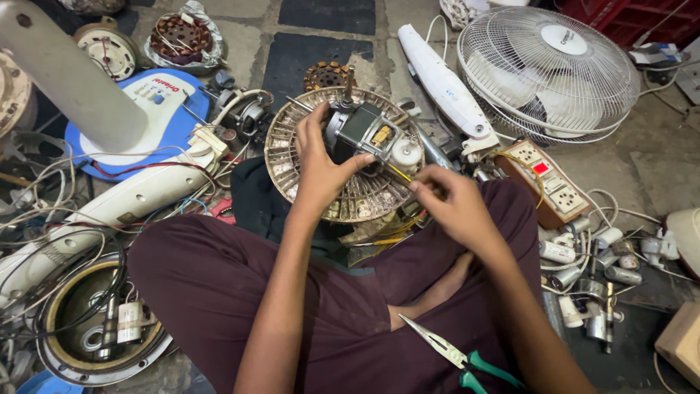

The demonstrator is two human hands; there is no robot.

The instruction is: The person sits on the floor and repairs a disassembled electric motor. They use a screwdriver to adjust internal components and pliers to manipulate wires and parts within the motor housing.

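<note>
The fan motor [362, 131] sits on a round ribbed rear guard [292, 157] propped on the person's lap, its shaft poking up and away. The left hand [319, 164] is wrapped around the near side of the motor, thumb stretched across its body, fingers curled over the top. The right hand [450, 202] is just to the right of it, fingertips pressed together on what looks like a thin yellow wire [399, 174] coming off the motor; can't make out more than that. A pair of green-handled pliers [458, 357] rests on the right thigh, nobody touching it. Further out on the floor: a white fan head with cage [548, 69] top right, a wooden switchboard with sockets [545, 179] near the right knee, and a white stand piece [117, 201] with loose wires on the left.
</note>
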